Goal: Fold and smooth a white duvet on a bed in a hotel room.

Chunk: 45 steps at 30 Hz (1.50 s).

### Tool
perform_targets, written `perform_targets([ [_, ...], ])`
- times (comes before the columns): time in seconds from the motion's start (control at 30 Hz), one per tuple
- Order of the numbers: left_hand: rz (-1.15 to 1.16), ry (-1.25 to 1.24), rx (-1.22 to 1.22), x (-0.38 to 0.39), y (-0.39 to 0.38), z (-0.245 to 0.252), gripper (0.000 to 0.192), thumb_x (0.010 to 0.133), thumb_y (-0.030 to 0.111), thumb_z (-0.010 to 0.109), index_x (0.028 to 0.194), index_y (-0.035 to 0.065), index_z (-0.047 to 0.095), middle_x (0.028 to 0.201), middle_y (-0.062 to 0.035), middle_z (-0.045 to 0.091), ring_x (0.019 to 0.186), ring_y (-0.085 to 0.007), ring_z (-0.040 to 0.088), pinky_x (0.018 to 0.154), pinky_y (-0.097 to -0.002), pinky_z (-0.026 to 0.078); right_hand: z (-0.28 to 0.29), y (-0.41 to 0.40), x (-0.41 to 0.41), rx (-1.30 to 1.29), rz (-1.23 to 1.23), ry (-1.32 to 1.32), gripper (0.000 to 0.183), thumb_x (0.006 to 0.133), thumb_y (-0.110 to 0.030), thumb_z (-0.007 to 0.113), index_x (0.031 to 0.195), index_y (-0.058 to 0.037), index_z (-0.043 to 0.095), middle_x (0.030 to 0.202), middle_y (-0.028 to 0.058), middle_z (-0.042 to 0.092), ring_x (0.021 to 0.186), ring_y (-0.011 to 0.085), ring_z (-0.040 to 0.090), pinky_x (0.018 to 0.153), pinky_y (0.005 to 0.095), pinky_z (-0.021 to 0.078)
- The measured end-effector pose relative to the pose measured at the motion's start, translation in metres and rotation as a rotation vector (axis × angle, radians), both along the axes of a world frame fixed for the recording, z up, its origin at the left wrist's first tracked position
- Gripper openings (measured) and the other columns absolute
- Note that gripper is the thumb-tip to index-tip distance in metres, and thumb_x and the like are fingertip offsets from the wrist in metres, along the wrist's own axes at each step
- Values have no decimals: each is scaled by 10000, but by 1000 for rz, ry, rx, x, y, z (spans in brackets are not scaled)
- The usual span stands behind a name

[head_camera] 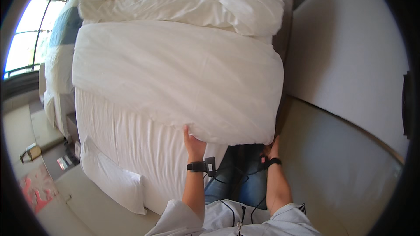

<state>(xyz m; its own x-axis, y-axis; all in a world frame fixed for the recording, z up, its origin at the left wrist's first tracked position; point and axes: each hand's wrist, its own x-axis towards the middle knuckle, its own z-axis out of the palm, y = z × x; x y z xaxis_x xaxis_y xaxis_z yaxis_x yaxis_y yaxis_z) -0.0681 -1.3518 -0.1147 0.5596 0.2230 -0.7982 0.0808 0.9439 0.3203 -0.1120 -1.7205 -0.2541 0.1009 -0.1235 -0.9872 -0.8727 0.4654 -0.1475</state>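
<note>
A white duvet (pixel 177 68) lies across the bed, its near edge drawn up toward me. My left hand (pixel 194 145) grips that edge near the middle, thumb on top and fingers hidden under the cloth. At the duvet's near right corner, my right hand (pixel 271 150) holds the edge, with its fingers partly hidden. Beneath the duvet, a wrinkled white fitted sheet (pixel 137 131) covers the mattress. Farther up lies a second, bunched fold of white bedding (pixel 183 3). Both wrists wear black straps with small devices and cables.
A white pillow (pixel 111 177) leans by the headboard (pixel 78 186) at lower left. Beyond stands a nightstand (pixel 59 160) with small items, a wall lamp (pixel 32 153) above it. Another bed (pixel 59 55) is near the window (pixel 36 29). A white wall (pixel 347 46) closes the right side.
</note>
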Motion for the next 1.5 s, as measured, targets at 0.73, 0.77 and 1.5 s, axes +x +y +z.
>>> perform_targets([
  [0.73,-501,411,408,5,77,18,730,750,470,688,1226,3,391,1037,-127,562,903,-205,579,703,-337,482,48,46,60,-177,-49,-14,257,845,-268,516,1028,-94,567,893,92,625,783,248,587,597,405,483],
  [0.77,-519,367,379,-3,75,22,730,750,470,688,1226,3,391,1037,-127,562,903,-205,579,703,-337,482,52,22,68,-261,-2,145,249,819,-247,539,1012,-94,577,888,74,602,787,241,561,606,395,466],
  [1.5,-1243,-237,1866,237,-52,148,328,779,30,516,1107,43,511,1126,-139,537,1090,-320,480,914,-396,406,179,116,472,38,247,-583,463,753,-330,702,1108,-82,538,848,-7,588,718,120,565,575,286,440],
])
